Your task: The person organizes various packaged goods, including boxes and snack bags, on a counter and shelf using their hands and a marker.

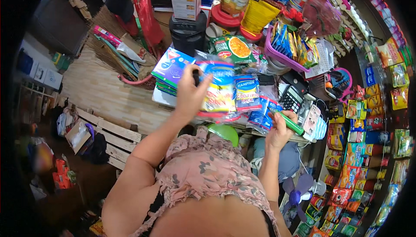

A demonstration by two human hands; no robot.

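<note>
My left hand [192, 90] is at a blurred blue, yellow and red plastic packet [217, 87], with a small black item between the fingers; whether it grips the packet or only the black item is unclear. A green marker pen [291, 123] is held in my right hand [281, 127], its tip pointing up and left. Just left of that hand lies a blue and red packet [260, 116]. Between the hands, a blue Champion detergent packet [247, 94] lies face up. A stack of blue and purple boxes or packs [172, 66] stands behind my left hand.
At the back are a green noodle pack [232, 49], a black container [188, 32] and a purple basket [271, 50] of sachets. A calculator [291, 97] and a phone in a pink patterned case [311, 116] lie right. Hanging sachets line the right side; a purple fan [295, 196] stands below.
</note>
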